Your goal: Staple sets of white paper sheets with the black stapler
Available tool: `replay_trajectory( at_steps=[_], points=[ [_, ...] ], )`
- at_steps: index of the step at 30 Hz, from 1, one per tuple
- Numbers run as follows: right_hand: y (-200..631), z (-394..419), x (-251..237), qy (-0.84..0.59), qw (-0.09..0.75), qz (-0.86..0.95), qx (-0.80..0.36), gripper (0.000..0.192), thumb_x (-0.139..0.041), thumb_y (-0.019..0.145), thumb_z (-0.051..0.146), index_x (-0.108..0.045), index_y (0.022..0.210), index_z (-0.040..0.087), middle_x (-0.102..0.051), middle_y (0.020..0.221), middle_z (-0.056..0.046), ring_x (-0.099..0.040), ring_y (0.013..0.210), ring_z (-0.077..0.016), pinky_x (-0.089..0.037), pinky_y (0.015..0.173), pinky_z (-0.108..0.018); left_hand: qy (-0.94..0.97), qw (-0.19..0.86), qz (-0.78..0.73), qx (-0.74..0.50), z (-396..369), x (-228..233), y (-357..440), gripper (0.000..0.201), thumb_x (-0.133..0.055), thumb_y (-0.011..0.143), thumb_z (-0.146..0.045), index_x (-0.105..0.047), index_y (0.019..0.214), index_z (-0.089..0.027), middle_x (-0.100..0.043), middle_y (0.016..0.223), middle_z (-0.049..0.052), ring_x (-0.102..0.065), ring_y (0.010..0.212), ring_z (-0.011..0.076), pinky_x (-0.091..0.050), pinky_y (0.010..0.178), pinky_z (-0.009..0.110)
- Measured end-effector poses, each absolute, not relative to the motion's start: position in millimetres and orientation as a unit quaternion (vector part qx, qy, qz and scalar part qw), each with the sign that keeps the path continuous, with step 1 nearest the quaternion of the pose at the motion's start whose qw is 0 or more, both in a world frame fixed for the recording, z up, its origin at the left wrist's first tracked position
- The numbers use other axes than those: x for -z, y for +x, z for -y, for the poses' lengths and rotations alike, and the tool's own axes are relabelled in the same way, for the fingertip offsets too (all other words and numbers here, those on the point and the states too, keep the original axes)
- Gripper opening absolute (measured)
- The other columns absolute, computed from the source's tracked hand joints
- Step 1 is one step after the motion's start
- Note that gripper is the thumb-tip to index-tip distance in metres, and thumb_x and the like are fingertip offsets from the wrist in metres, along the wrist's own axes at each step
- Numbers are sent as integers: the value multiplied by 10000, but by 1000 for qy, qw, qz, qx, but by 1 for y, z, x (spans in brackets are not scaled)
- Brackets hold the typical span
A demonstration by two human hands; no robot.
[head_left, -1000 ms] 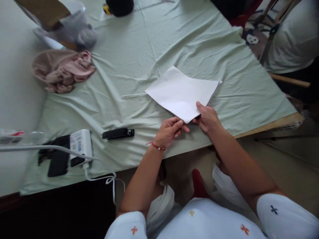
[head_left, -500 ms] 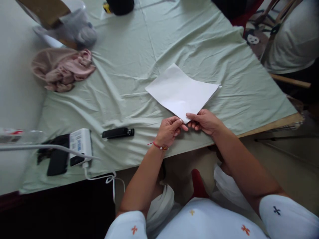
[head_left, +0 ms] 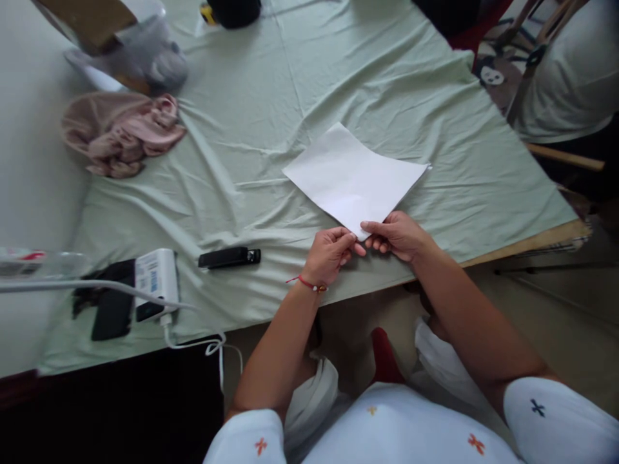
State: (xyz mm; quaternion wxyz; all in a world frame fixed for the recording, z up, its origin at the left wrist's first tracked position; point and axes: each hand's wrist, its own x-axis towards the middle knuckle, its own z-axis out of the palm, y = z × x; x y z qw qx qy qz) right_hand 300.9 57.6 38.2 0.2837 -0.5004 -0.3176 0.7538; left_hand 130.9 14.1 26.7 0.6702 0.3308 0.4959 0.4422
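Observation:
White paper sheets [head_left: 355,177] lie turned cornerwise near the front edge of the cloth-covered table, seemingly more than one layer. At the near corner, my left hand [head_left: 331,252] is closed, thumb and finger pinching the paper's edge. A red string bracelet circles that wrist. From the other side, my right hand [head_left: 394,237] grips the same corner, its thumb flat on top and the fingers curled beneath. The fingertips of both hands are close together. To the left of my left hand rests a black stapler [head_left: 229,258] on the cloth.
A white power adapter [head_left: 157,283] with cables and a black phone [head_left: 112,314] sit at the left front. Behind them are a clear plastic bottle [head_left: 43,264] and a crumpled pink cloth [head_left: 126,135]. A dark round container [head_left: 236,11] stands at the back. Another person [head_left: 570,71] is at right.

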Motion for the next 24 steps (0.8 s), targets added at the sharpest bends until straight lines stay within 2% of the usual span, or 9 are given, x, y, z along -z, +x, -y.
replay_trajectory(
  at_steps=[4,15,21,24],
  points=[
    [301,-56,-40,-493,265,318,-765,285,-798,930,160,-742,665,73,-699,543,-74,-580,397,-69,-432,356,-106,333,671,-493,-442,-14,-26,131,337,-871,676,-408,-646,672,-158,-719,569,37,-380,371,29,-217,384,187],
    [299,-53,-40,-503,271,336,-749,292,-899,805,174,-716,591,102,-671,510,-46,-526,374,-47,-379,335,-103,335,675,-503,-423,-14,-28,130,348,-869,697,-412,-636,672,-156,-731,601,50,-376,386,29,-211,391,194],
    [297,-52,-40,-508,276,347,-739,280,-873,810,148,-719,581,101,-662,502,-44,-520,372,-46,-372,336,-108,335,672,-504,-427,-13,-28,130,325,-846,702,-401,-632,672,-159,-731,603,51,-382,382,32,-221,392,196],
    [297,-52,-40,-504,275,357,-737,285,-850,827,149,-721,578,99,-666,513,-46,-524,378,-45,-370,341,-112,331,675,-501,-428,-13,-28,130,361,-811,735,-472,-639,679,-160,-735,606,65,-380,375,41,-211,383,206]
  ],
)
